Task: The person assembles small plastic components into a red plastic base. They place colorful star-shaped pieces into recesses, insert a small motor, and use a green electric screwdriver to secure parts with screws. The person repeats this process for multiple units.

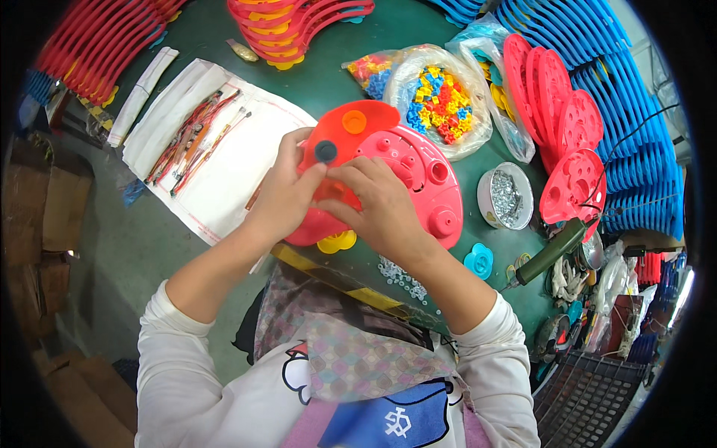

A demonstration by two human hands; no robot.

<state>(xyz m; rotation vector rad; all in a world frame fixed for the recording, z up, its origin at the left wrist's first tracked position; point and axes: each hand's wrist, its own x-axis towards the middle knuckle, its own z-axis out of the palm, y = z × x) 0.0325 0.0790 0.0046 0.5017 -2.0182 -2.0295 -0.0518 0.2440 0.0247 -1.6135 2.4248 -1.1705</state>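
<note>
My left hand (286, 185) is closed on the left edge of an orange-red plastic panel (379, 119), which carries an orange round knob (354, 122) and a dark round knob (326, 151). The fingers of my right hand (382, 205) are bent around the panel's lower part, near the left fingertips, partly hiding it. The panel is tilted above a larger pinkish-red moulded plastic piece (447, 198) on the green table. A yellow flower-shaped piece (337, 242) shows at that piece's lower edge. Small whitish plastic parts (401, 279) lie beside my right forearm.
At right stand a white bowl (486, 203) of screws and a green power screwdriver (551, 252). A teal flower-shaped piece (479, 261) lies nearby. Behind is a plastic bag (478, 133) of coloured star pieces. Stacked blue frames (635, 134) line the right; wires (198, 142) on white sheets lie left.
</note>
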